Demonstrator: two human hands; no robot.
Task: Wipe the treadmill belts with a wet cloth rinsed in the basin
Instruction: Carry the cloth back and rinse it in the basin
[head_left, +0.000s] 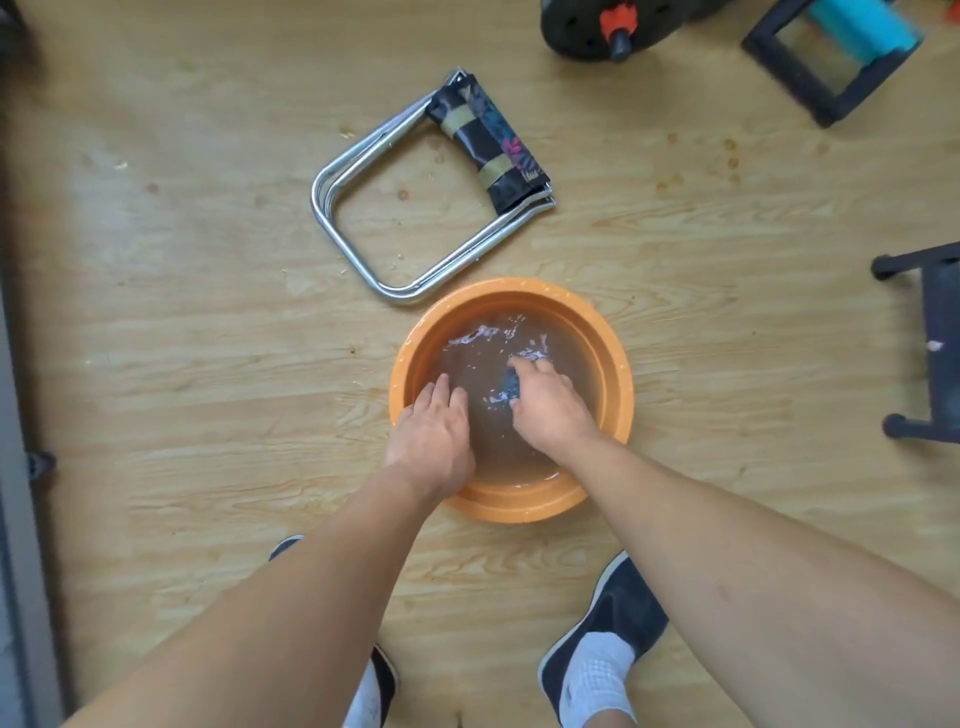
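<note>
An orange basin (618, 358) of murky water stands on the wooden floor in front of my feet. Both hands reach into it. My right hand (550, 405) grips a dark blue cloth (511, 384) at the water's surface, with ripples and splashes around it. My left hand (434, 431) is at the basin's left side with its fingers straight and dipped in the water; it holds nothing that I can see. No treadmill belt is in view.
A folded metal-frame stool (415, 192) with dark patterned fabric lies just beyond the basin. A dumbbell (597, 26) and a black-and-turquoise frame (831, 57) sit at the top right. Black equipment legs (930, 338) stand at the right edge. A grey strip runs down the left edge.
</note>
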